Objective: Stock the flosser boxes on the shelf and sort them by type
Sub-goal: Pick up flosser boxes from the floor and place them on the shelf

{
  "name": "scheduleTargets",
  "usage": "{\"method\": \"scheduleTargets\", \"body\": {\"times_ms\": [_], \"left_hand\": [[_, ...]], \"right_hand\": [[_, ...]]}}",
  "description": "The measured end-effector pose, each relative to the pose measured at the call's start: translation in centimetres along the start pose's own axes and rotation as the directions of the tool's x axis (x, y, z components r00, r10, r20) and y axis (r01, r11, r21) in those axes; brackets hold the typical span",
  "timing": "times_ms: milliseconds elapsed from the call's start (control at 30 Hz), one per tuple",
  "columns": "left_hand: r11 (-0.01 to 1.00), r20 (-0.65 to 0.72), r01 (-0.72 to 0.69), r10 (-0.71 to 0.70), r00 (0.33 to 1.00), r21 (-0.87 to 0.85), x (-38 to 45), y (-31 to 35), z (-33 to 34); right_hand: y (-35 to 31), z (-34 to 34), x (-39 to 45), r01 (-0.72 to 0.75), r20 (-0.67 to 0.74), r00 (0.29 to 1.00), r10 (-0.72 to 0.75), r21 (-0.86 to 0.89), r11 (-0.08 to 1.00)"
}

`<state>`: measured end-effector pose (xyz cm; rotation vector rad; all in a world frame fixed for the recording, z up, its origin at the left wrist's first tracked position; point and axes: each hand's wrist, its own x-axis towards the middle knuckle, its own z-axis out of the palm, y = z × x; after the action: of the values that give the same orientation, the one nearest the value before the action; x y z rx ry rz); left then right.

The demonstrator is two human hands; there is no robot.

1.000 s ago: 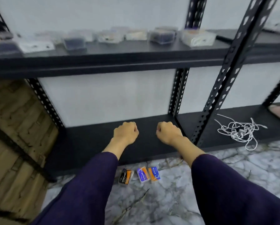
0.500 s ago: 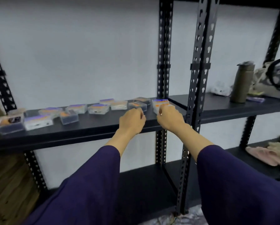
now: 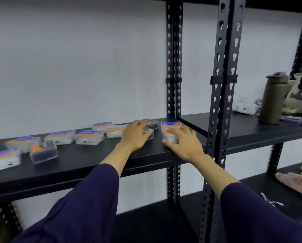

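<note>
Flosser boxes sit in a loose row along the black shelf (image 3: 87, 160), w/ both hands working at the row's end by the front upright post (image 3: 223, 102), which is the landmark used below.

Nearest: two dark sleeves reach up to the shelf edge. Right hand (image 3: 183, 143) is closest to the post, just left of it, palm down, fingers spread and curled over an orange-label box (image 3: 170, 135) at the shelf front. It looks like a light press or grip from above; can't tell if the box is lifted. Prob. the box is being squared up or set down next to a similar one.

Left hand (image 3: 135, 135) is a bit further from the post, also palm down, fingers draped over a dark-fill box (image 3: 149, 133). Loose cover, not a tight clamp, so likely sliding rather than lifting.

Behind the hands, toward the wall: a blue-top box (image 3: 170, 124) sits right behind the right hand's box, and another dark box (image 3: 151, 122) behind the left hand's. So like seems to go w/ like here: orange/white nearest the post, dark ones next over.

Further left of the post, the other boxes (image 3: 89, 136) lie mixed and skewed, incl. one dark-fill box (image 3: 43, 152) near the shelf front among white ones. Sorting there looks not yet done.

Right of the post, on the neighbouring shelf: an olive bottle (image 3: 273, 100), a bag, small items. Not part of the job.
</note>
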<state>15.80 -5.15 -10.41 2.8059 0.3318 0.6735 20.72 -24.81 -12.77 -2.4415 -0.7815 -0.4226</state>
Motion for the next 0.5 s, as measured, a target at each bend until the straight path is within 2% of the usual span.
{"method": "scheduleTargets", "body": {"times_ms": [100,267,333,433,500], "left_hand": [[0.997,0.094,-0.068,0.064,0.994,0.038,1.1,-0.4,1.6],[0.993,-0.057,-0.11,0.108,0.993,-0.036,-0.3,-0.3,1.0],[0.994,-0.087,-0.086,0.08,0.993,-0.069,-1.7,-0.8,0.1],[0.993,-0.057,-0.016,0.01,0.998,-0.113,-3.9,-2.4,-1.4],[0.999,-0.041,0.018,-0.019,0.999,-0.039,-5.1,-3.6,-2.6]], "right_hand": [[0.0,0.8,0.0,-0.021,-0.076,0.997,0.023,0.024,0.999],[-1.7,1.4,-1.2,-0.006,-0.147,0.989,0.008,0.011,1.0],[-3.0,1.6,-2.0,0.003,-0.157,0.987,-0.013,-0.064,0.998],[-5.7,1.5,-3.2,0.031,-0.118,0.991,-0.059,-0.227,0.974],[-7.4,1.1,-3.6,0.059,-0.094,0.991,-0.092,-0.316,0.947]]}}
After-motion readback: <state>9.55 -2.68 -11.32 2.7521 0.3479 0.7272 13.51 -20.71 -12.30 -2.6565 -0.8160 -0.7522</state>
